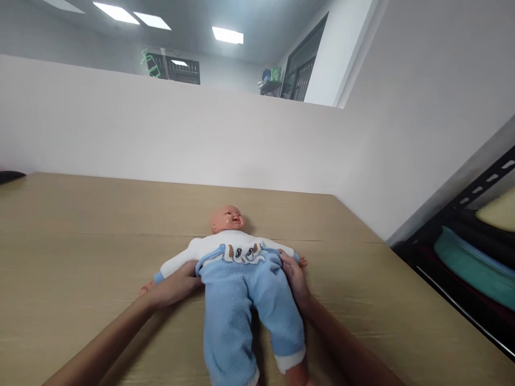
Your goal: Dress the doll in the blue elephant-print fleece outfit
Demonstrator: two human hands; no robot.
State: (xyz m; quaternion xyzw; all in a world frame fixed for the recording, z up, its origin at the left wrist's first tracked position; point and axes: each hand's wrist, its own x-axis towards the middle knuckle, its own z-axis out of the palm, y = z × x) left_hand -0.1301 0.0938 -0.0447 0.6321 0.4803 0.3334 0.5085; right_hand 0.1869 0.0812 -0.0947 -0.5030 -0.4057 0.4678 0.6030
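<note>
A baby doll (227, 219) lies on its back on the wooden table (80, 230), head away from me. It wears a white top with blue cuffs and fluffy light blue trousers (241, 300). My left hand (181, 281) grips the trousers' waistband at the doll's left-hand side, fingers curled into the fabric. My right hand (293, 276) holds the waistband on the other side, fingers closed round its edge. The doll's arms stretch out beside both hands.
A white partition wall (161, 134) stands behind the table and a white wall to the right. A dark metal shelf (462, 257) at the right holds folded teal and yellow fabrics. A dark object (10, 176) sits at the table's far left edge.
</note>
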